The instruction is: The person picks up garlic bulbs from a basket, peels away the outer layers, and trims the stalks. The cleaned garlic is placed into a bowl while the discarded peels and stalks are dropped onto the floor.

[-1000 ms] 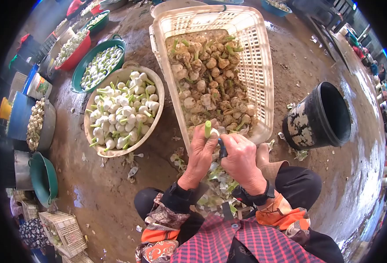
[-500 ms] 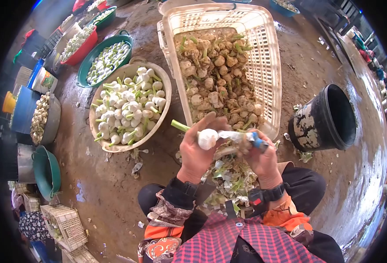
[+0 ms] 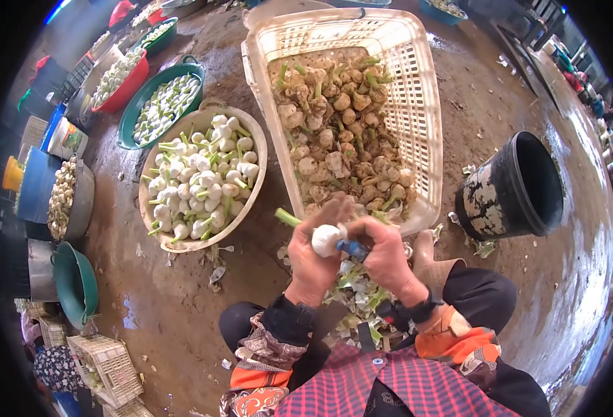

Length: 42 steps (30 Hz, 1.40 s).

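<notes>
One garlic bulb (image 3: 324, 240) sits grasped in your left hand (image 3: 312, 263); your right hand (image 3: 386, 256) curls beside it, grip unclear.

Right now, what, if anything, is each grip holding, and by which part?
The left grip holds a garlic bulb at its neck, where the stem begins. A blue item is at the right grip; held or worn, I cannot tell.

At your fingers (image 3: 322, 217), the garlic bulb (image 3: 325, 241) is white, its stem (image 3: 287, 217) green. Below them, your top (image 3: 428, 386) is red-and-dark checked.
</notes>
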Each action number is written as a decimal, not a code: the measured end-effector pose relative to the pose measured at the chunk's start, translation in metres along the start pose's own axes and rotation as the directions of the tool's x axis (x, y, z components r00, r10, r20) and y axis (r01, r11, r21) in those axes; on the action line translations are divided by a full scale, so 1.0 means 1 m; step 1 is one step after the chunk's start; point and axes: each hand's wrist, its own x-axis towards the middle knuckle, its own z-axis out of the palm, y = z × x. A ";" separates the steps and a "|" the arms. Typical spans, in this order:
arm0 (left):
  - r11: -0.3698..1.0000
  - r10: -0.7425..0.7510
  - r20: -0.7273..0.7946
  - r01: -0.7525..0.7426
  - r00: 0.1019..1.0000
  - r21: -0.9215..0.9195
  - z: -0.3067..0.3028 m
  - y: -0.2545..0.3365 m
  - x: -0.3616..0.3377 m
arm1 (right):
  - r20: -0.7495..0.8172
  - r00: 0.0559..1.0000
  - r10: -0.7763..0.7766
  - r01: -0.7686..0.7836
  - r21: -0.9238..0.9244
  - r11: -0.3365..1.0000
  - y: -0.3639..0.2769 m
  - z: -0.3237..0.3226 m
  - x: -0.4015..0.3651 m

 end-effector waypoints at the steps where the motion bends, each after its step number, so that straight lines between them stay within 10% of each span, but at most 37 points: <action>1: 0.999 0.025 -0.054 -0.027 0.998 -0.033 0.000 0.004 0.000 | -0.001 0.994 0.112 -0.111 0.094 0.989 0.000 0.005 -0.009; 5: 0.985 0.170 -0.283 -0.175 0.944 0.006 -0.012 0.024 0.007 | 0.507 0.803 0.313 -0.445 0.161 0.881 -0.011 -0.011 -0.021; 6: 0.982 0.185 -0.306 -0.167 0.934 0.085 -0.013 0.023 0.006 | 0.581 0.803 0.132 -0.094 -0.095 0.991 0.005 -0.022 -0.009; 7: 0.974 0.202 -0.326 -0.155 0.924 0.164 -0.012 0.018 0.003 | 0.433 0.901 -0.003 0.176 -0.360 0.916 0.030 -0.024 -0.003; 10: 0.925 0.200 -0.335 -0.065 0.921 0.374 0.007 0.008 -0.001 | -0.053 0.995 0.090 -0.104 -0.535 0.838 0.061 -0.032 0.061; 13: 0.841 0.165 -0.281 0.014 0.945 0.541 -0.002 0.000 -0.003 | 0.039 0.926 -0.376 0.310 -0.646 0.697 0.085 -0.018 0.132; 15: 0.899 0.051 -0.354 0.112 0.934 0.424 0.011 0.006 0.003 | 0.149 0.907 -0.393 0.293 -0.894 0.338 0.115 -0.011 0.166; 19: 0.958 -0.006 -0.395 0.119 0.919 0.262 0.007 0.007 0.013 | 0.155 0.969 -0.195 0.211 -0.927 0.309 0.129 -0.020 0.173; 23: 0.962 -0.011 -0.351 0.105 0.936 0.251 0.005 0.002 0.017 | -0.086 0.994 0.061 -0.093 -0.431 0.898 0.068 -0.022 0.116; 26: 0.942 -0.061 -0.277 0.147 0.959 0.301 0.009 0.000 0.014 | 0.041 0.992 -0.122 0.128 -0.216 0.968 0.030 -0.018 0.064; 29: 0.875 0.050 -0.288 0.097 0.956 0.474 0.033 0.009 0.008 | 0.149 0.983 0.111 -0.175 0.543 0.821 0.028 -0.030 0.043; 33: 0.461 0.446 0.067 -0.293 0.892 0.838 0.027 0.000 -0.001 | 0.040 0.991 0.127 -0.121 0.669 0.734 -0.013 -0.015 0.041; 37: 0.200 0.503 0.335 -0.485 0.797 0.851 0.026 -0.005 0.000 | -0.046 0.984 0.171 -0.102 0.642 0.760 -0.011 0.014 0.031; 38: -0.125 0.539 0.492 -0.513 0.683 0.849 0.028 -0.003 0.000 | -0.063 0.966 0.252 -0.157 0.630 0.761 -0.019 0.016 0.029; 42: 0.171 0.457 0.314 -0.428 0.832 0.887 0.023 0.001 -0.005 | -0.076 0.976 0.205 -0.149 0.458 0.876 -0.015 0.009 0.027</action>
